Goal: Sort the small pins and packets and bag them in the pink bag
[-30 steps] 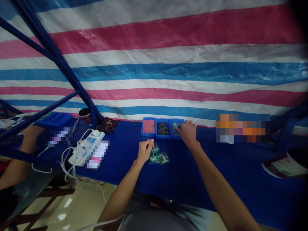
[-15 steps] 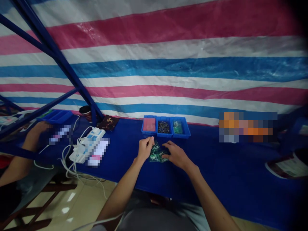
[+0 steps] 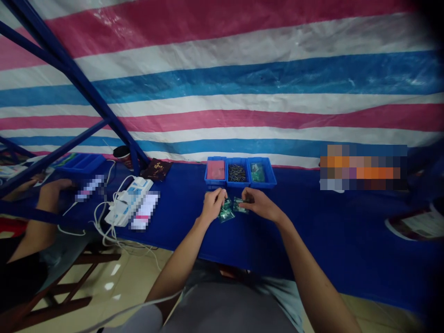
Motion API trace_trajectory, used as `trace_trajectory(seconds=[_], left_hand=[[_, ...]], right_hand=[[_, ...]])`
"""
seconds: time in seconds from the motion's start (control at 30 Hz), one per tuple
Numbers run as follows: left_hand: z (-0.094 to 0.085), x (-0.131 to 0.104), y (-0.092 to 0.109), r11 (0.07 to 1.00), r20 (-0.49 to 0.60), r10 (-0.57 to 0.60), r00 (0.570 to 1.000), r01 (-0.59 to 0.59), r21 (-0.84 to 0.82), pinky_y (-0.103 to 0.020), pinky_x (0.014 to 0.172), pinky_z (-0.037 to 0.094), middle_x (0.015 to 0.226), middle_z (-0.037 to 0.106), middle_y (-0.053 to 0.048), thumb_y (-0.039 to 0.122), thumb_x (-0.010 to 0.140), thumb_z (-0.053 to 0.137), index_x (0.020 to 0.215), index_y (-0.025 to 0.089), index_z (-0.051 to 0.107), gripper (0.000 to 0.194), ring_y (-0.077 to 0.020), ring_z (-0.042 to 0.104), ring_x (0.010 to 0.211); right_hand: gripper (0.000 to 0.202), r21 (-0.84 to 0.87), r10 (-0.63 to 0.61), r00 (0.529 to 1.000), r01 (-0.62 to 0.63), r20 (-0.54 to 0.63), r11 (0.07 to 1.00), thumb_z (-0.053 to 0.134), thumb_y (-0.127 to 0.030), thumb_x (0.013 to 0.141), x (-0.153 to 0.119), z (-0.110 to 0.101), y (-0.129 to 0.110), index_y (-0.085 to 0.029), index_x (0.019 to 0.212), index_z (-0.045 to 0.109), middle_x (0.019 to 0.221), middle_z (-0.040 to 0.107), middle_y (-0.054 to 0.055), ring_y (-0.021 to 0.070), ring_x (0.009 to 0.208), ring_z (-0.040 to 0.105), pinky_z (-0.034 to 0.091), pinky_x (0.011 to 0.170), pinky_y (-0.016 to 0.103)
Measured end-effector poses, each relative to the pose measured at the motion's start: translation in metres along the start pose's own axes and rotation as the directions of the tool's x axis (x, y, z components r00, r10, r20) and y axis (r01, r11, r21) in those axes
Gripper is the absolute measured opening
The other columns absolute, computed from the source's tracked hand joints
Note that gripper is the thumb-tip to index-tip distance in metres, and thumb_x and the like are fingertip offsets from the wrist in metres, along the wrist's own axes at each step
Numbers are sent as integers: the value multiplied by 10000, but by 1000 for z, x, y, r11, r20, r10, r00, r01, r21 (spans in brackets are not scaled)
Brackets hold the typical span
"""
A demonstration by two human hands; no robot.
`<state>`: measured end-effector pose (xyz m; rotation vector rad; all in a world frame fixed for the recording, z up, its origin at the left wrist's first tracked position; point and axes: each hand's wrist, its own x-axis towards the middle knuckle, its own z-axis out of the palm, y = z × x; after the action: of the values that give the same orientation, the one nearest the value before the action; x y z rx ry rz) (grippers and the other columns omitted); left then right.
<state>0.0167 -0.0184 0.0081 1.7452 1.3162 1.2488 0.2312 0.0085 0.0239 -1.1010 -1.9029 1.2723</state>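
Small green plastic packets lie on the blue tabletop, with my left hand closed at their upper left edge. My right hand pinches another green packet just to the right of them. Directly behind my hands stand three joined blue bins: the left one holds pink cards, the middle one dark screws, and the right one green packets.
A power strip with white cables lies at the left beside a blurred phone-like item. Farther left are a person's arm and a blue tray. A round container stands at the right.
The packets have separated, one now at my right hand's fingertips, which have closed. The view has tilted down slightly. The other person's arm has shifted.
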Motion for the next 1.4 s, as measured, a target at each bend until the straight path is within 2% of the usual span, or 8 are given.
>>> trace_trajectory(seconds=[0.2,0.4,0.53,0.63,0.77,0.93,1.2,1.4], left_hand=[[-1,-1,2,1000,98,4,995,-2,-18,-218,555,370,572,570,36,461,970,476,852,166,614,347,-109,496,517],[-3,-2,1,1000,86,22,996,-21,-11,-240,558,370,546,561,13,450,978,457,636,170,540,450,-119,491,497],[-2,-1,3,998,87,62,994,-64,24,-245,573,364,531,536,17,397,984,468,590,166,531,461,-117,488,501],[-3,0,5,997,64,68,996,-70,36,-252,587,369,546,540,12,391,992,457,593,168,531,463,-123,503,516],[-5,1,6,997,1,54,999,-54,47,-261,597,370,558,537,7,425,992,450,599,174,533,474,-132,504,528],[-7,1,6,995,-12,65,998,-64,71,-261,584,364,555,518,9,448,996,430,603,173,533,490,-128,484,526],[-6,0,0,994,-2,66,998,-66,88,-250,559,345,525,490,21,462,980,456,594,168,503,487,-112,439,507],[-3,1,-3,997,3,62,998,-62,51,-244,554,318,550,494,24,452,952,524,598,165,482,457,-111,448,523]], right_hand=[[309,284,-76,997,71,8,956,777,-392,739,14,7,-30,-204,824,546,714,525,-45,116,621,474,368,574,241],[360,398,-89,987,135,-132,907,797,-468,714,26,29,-29,-207,796,563,775,574,-18,137,681,512,407,622,258],[336,374,-59,974,139,-218,917,744,-495,769,26,40,-11,-213,821,568,761,566,-18,142,675,513,408,618,255],[339,336,-49,973,125,-228,933,717,-519,787,22,44,-2,-216,820,569,686,525,-33,141,624,480,396,592,256],[386,216,-68,976,114,-206,970,621,-570,849,17,48,-2,-192,772,621,661,541,-9,159,636,477,387,589,264],[410,133,-130,963,165,-237,977,556,-523,911,15,55,-3,-171,733,668,695,591,7,162,645,493,377,611,268],[393,154,-115,967,153,-229,976,567,-492,925,13,58,1,-169,704,608,651,551,-10,134,603,468,345,564,242],[475,83,-138,943,170,-303,982,533,-465,956,12,58,-2,-173,583,499,550,462,-31,109,535,423,305,536,237]])
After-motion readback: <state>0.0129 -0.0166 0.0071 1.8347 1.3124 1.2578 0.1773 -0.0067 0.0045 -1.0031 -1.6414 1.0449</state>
